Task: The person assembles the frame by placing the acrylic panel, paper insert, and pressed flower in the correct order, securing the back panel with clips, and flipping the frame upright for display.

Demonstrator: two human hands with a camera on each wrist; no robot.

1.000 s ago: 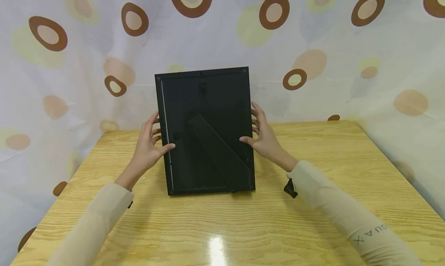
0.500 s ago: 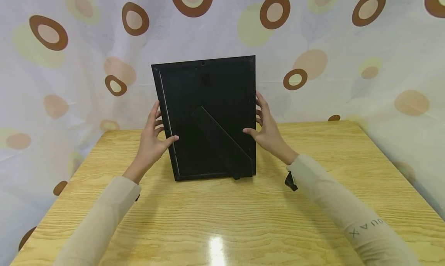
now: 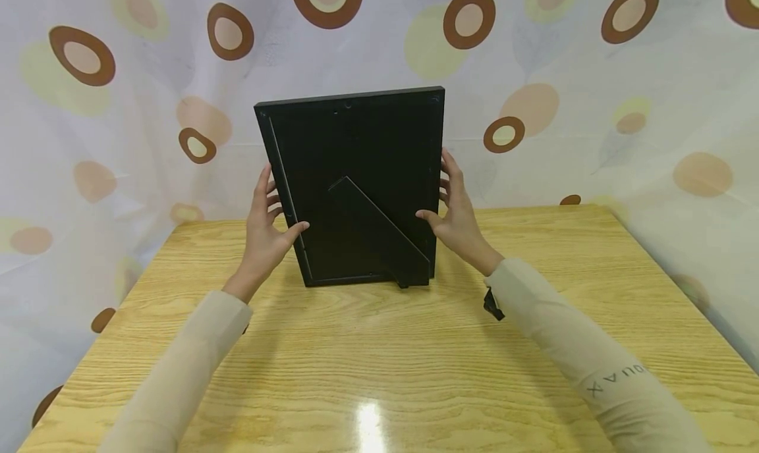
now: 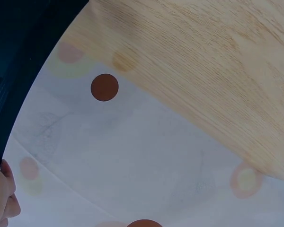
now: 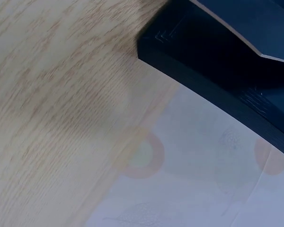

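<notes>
A black picture frame [image 3: 356, 137] stands nearly upright in the head view, its back towards me and its top edge leaning slightly my way. A slanted easel stand [image 3: 385, 232] crosses the lower back panel. My left hand [image 3: 265, 239] grips the left side, thumb on the back and fingers round the outer edge. The right side is held likewise by my right hand [image 3: 459, 226]. The wrist views show the frame's dark side [image 4: 31, 61] and a lower corner [image 5: 154, 49]. Whether the bottom edge touches the table I cannot tell. The picture side is hidden.
The wooden table [image 3: 356, 367] reaches back to a pale curtain [image 3: 379, 58] patterned with brown and yellow rounds. Light glares off the table's near part. A small black strap end [image 3: 492, 305] hangs at the right cuff.
Both hands have carried the frame away from me, towards the table's far edge. Its top has tipped towards me, so the upper rim's face now shows. The grip is unchanged.
</notes>
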